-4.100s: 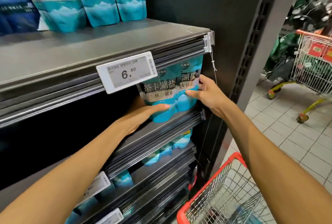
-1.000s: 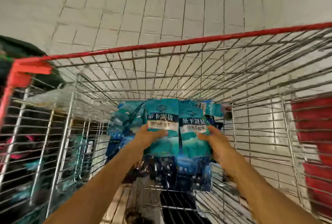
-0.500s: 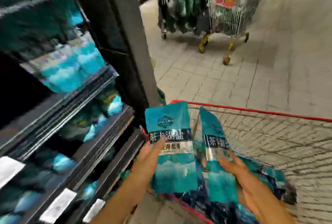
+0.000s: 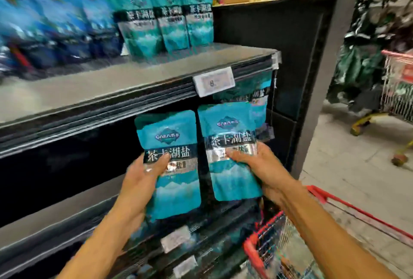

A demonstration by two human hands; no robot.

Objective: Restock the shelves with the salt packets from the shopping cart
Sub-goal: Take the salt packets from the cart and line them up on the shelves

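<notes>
In front of the dark middle shelf [image 4: 67, 202], the left hand [image 4: 143, 180] is gripping one upright teal salt packet [image 4: 172, 167] at its one o'clock, while the right hand [image 4: 257, 167] is pinching a second salt packet [image 4: 230, 142] at its eleven o'clock, above the red-rimmed shopping cart [image 4: 263, 254].
</notes>
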